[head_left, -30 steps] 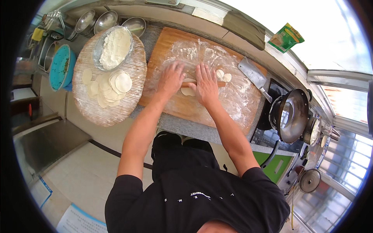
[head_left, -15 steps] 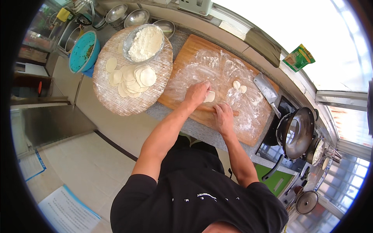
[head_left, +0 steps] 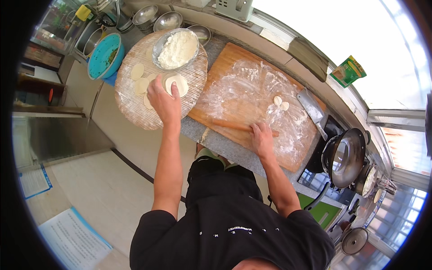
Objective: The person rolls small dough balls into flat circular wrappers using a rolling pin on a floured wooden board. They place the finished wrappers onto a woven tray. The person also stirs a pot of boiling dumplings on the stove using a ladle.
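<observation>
My left hand [head_left: 164, 102] is over the round ridged board at the left. Its thumb and fingers grip a thin round dough wrapper [head_left: 180, 84] at the top of the pile, and the hand hides part of that pile. Several more dough wrappers [head_left: 137, 71] lie flat beside it. On the wooden cutting board, my right hand [head_left: 261, 137] is closed around the right part of a rolling pin [head_left: 229, 124]. Two small dough pieces [head_left: 281, 103] rest farther up the floured board, to the right.
A bowl of flour [head_left: 179, 49] stands on the round board [head_left: 128, 105]. Left of it is a turquoise basin [head_left: 107, 57] with green filling. The cleaver [head_left: 310, 105] lies along the right edge of the cutting board [head_left: 225, 56]. A wok [head_left: 346, 157] sits beyond it.
My left hand has moved from the cutting board to the round board, taking the dough wrapper with it. My right hand stays on the rolling pin.
</observation>
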Tool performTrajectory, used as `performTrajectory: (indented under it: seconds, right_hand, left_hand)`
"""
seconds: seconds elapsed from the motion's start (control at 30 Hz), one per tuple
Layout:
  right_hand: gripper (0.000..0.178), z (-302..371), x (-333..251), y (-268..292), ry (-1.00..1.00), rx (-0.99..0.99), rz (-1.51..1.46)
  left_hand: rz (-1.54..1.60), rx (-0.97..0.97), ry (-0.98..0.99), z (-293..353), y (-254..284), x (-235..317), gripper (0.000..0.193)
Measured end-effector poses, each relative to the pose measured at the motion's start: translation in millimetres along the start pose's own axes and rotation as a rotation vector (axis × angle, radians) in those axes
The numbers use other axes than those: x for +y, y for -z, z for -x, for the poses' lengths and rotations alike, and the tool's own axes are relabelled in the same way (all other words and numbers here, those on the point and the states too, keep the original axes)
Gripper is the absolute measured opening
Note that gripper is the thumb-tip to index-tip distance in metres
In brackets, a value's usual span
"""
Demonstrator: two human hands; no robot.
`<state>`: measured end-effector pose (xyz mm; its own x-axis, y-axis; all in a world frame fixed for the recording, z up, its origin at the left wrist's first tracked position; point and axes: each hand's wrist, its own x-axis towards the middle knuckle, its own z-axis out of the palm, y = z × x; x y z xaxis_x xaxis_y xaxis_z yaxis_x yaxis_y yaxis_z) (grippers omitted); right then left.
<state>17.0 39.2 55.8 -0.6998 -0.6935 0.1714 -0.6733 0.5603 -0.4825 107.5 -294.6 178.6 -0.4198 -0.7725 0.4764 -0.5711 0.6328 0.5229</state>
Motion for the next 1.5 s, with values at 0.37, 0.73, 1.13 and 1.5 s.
performTrajectory:
  seconds: [0.37,0.73,1.13,1.5]
  right_hand:
    - [0.03,35,13,26,-0.128,0.041,0.003]
    - [0.033,78,24,43,-0.224,0.081,-0.019]
    - [0.03,71,31,47,-0.226,0.066,-0.005]
    - [0.033,40,30,54,-0.264,0.145,-0.032]
  left_hand:
    - [0.483,-0.878,-0.463,106,-175,139,0.039]
    - [-0.038,-1.352,-0.647,121,-177,137,0.04]
    - [-0.187,-0.919,-0.827,172,-192,176,0.081]
    - [0.4,-0.887,-0.3,112,-157,104,0.066]
